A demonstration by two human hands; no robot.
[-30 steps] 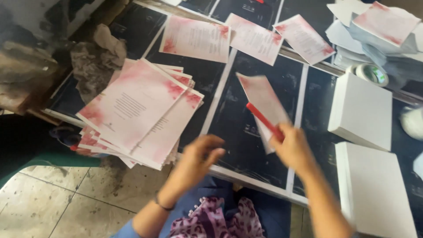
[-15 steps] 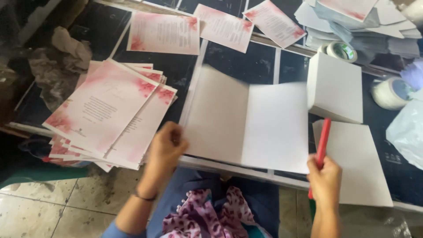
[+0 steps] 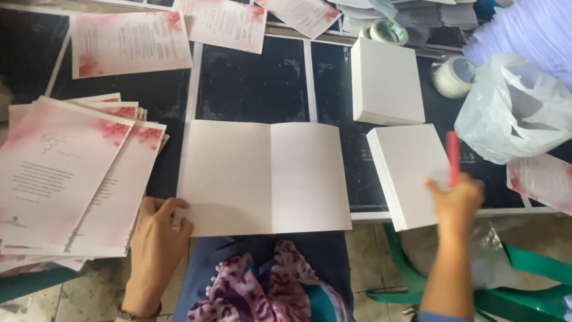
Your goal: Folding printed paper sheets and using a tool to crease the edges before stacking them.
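**Card laid open, white side up, at the near edge of the bench**

A second earlier the card [image 3: 265, 176] had been up in the right hand [image 3: 457, 200] together with the red stick [image 3: 453, 158]. It now lay unfolded and flat at the near edge of the bench [image 3: 250, 83], with its fold running away from the person and both blank halves showing. So the card was down and spread, and the right hand no longer carried it.

The left hand [image 3: 156, 238] rested on the card's near left corner, fingers curled loosely and pressing on the paper rather than gripping it. It had hardly shifted in the last half second. The right hand had moved to the right and was clenched around the lower end of the stick. It held the stick upright over the near white stack [image 3: 411, 173], just right of the card. The hand was blurred, and the stick did not seem to touch the stack.

A second white stack [image 3: 386, 80] lay behind the first. The pink sheets [image 3: 65, 173] sat fanned at the left edge, close beside the card.

The only container was a plastic bag [image 3: 512, 107] at the right edge, crumpled and slack; what it held could not be told. Two tape rolls [image 3: 454, 76] lay toward the far right corner, outside the bag.
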